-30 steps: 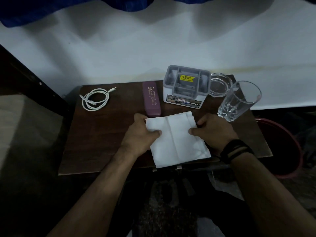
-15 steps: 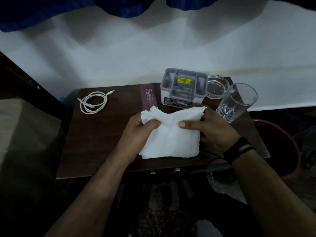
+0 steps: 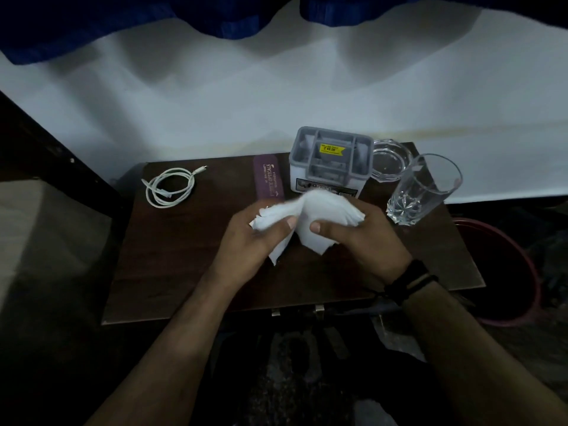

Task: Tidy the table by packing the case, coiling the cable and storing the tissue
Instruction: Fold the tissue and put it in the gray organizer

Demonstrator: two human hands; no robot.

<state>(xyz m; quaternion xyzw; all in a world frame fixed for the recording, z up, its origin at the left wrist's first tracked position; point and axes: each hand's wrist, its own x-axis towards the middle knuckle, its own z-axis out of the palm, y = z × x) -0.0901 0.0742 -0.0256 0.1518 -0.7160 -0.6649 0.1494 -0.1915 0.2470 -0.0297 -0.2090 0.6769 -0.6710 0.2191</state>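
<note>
Tissue is being held above the wooden table, bunched between both hands and clear of the tabletop. The left hand is curling its fingers and thumb round the left end of the sheet; the right hand is pinching the right end, thumb on top. Both grips are clamped on the tissue, with a loose fold bulging up between them and two corners hanging down below the thumbs.

Risks, as judged from this position:
- Tearing. The two hands are pulling on opposite ends of thin paper; any further separation is likely to rip the fold between them.
- Uneven bundle. The hanging corners are lying outside both grips and may be catching on a compartment rim during storage.
- Collision. The gray plastic organizer is standing just beyond the grips, and the drinking glass is standing near the right hand, to its far right. A wide swing of the right wrist could be tipping the glass. The glass ashtray is sitting behind the glass.

The purple spectacle case is lying beyond the left hand, beside the organizer. The white cable is lying coiled, well apart to the far left of the left hand.
</note>
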